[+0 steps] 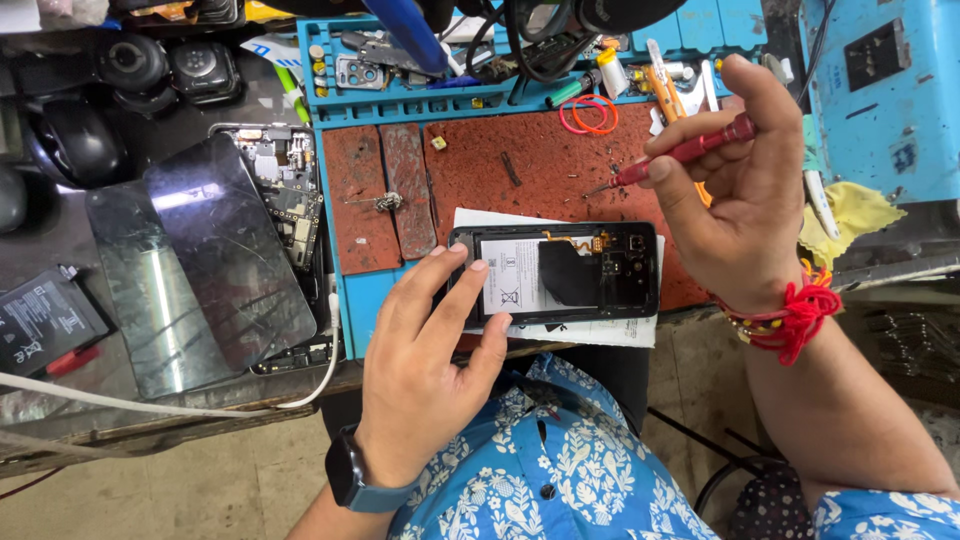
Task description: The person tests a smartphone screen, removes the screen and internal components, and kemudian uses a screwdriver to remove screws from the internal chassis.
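Observation:
An opened black phone lies back-up on a sheet of white paper, its white battery and dark inner parts exposed. My left hand rests on the phone's left end, fingers spread over its edge and the battery. My right hand is raised above and to the right of the phone. It grips a red-handled screwdriver whose tip points left over the worn red work mat, clear of the phone.
A blue repair tray with small parts, tools and orange rubber bands runs along the back. Left of the mat lie a bare circuit frame, two dark glass panels, a loose battery and a white cable. A blue unit stands right.

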